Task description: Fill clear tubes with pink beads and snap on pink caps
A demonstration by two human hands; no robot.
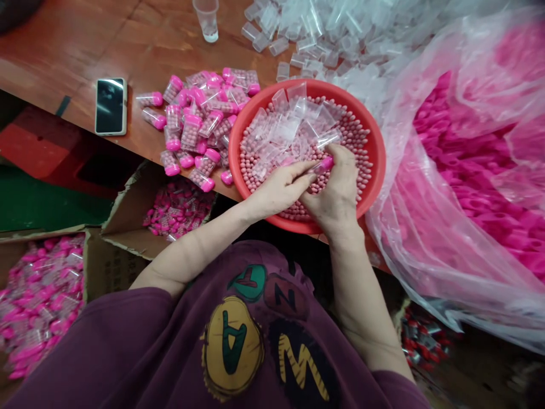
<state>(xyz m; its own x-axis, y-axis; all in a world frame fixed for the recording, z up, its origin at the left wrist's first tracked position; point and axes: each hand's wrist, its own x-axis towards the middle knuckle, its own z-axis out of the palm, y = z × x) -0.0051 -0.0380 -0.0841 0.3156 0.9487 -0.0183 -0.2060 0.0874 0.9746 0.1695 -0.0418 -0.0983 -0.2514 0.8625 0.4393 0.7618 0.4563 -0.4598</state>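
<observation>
Pink-capped tube (pixel 325 165) is pinched between my left hand (pixel 279 188) and right hand (pixel 337 193), so I'd stay low over the tub (pixel 235 150), catching stray beads (pixel 361 135).

Two Hands (pixel 279 190) (pixel 338 193), One Red Basin (pixel 234 149)

One pink-capped tube (pixel 326 164) shows between the hands, with dozens more on the one desk (pixel 140 51) and too many to count in two cardboard boxes (pixel 128 213). The basin carries hundreds of beads (pixel 360 139) and over a dozen clear tubes (pixel 289 128); countless others form one heap. Also seen: one phone (pixel 110 107), one cup (pixel 207 23), one plastic bag (pixel 394 199).
</observation>
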